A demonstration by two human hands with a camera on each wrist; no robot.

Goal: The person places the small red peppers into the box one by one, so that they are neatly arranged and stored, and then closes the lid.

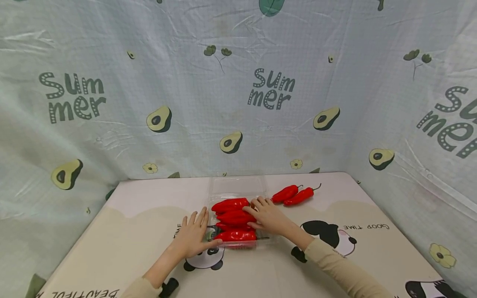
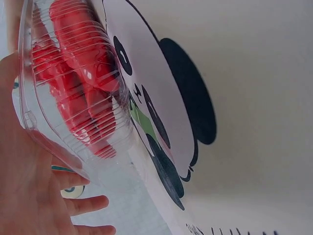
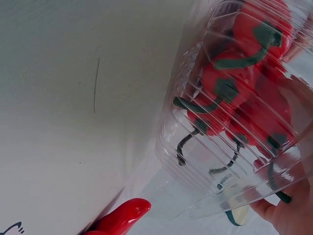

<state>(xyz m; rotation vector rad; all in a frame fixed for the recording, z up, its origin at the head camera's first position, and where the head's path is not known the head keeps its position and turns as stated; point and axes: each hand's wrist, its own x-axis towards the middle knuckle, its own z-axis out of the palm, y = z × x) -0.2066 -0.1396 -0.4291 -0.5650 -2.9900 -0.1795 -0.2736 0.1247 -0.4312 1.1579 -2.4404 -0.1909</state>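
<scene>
Several shiny red peppers (image 1: 235, 236) lie side by side in a clear plastic clamshell box (image 1: 265, 243), its lid (image 1: 238, 185) folded back behind it. Green stems (image 3: 244, 61) show through the ribbed wall in the right wrist view. My left hand (image 1: 191, 238) rests at the box's left side, fingers spread, thumb along the near left corner. My right hand (image 1: 270, 217) reaches over the right side, its loosely bent fingertips touching the peppers inside. Just what lies beneath those fingertips is partly hidden.
Two more red peppers (image 1: 299, 196) with long stems lie on the table behind my right hand. The pale tabletop (image 1: 149, 231) carries printed pandas and lettering. A hanging sheet (image 1: 193, 91) with avocado prints encloses the back and sides.
</scene>
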